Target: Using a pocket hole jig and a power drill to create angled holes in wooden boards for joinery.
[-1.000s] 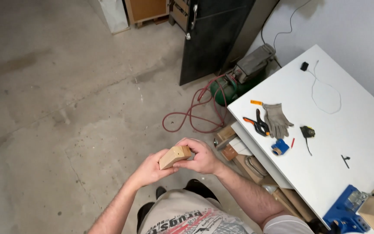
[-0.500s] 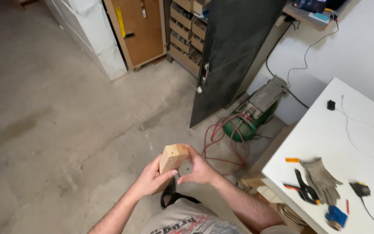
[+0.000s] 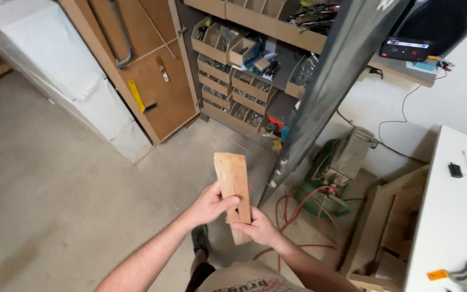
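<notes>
I see both hands gripping a pale rectangular wooden block (image 3: 233, 189) upright, in front of the open cabinet of small-parts bins (image 3: 244, 81). My left hand (image 3: 209, 204) wraps its side while my right hand (image 3: 258, 230) cups its lower end, so its face turns toward me.

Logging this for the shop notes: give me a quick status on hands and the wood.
Left hand and right hand both gripping wooden block, held upright. Open cabinet of small bins ahead. Red hose on floor below.
</notes>
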